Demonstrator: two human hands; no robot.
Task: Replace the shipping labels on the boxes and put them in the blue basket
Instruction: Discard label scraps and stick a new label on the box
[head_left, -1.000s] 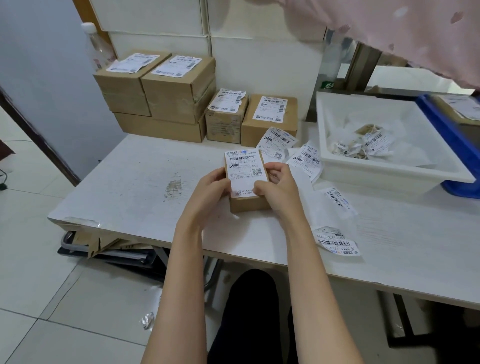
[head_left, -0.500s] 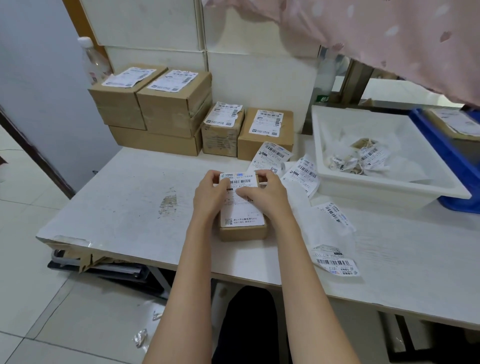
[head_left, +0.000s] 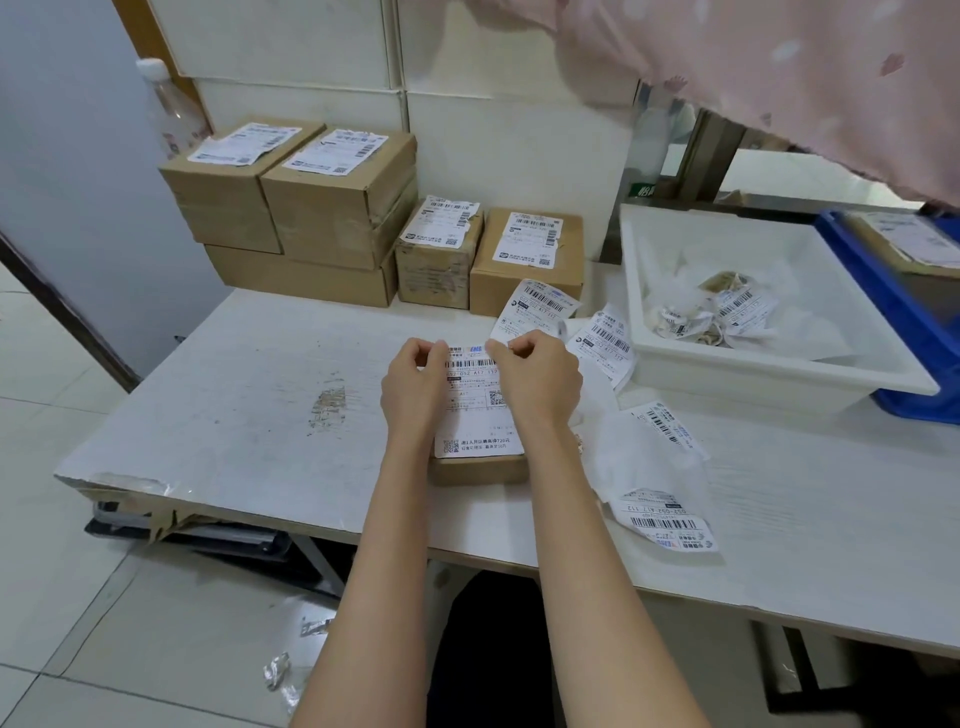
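Head view: both hands (head_left: 415, 387) (head_left: 540, 382) pinch label (head_left: 475, 410) on box (head_left: 480, 467).

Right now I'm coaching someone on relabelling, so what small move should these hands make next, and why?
Probably peel the label toward the body. Both the left hand and right hand pinch its far edge on the small box, which lies flat on the table; the label's near part still looks flat, so it seems mostly stuck.
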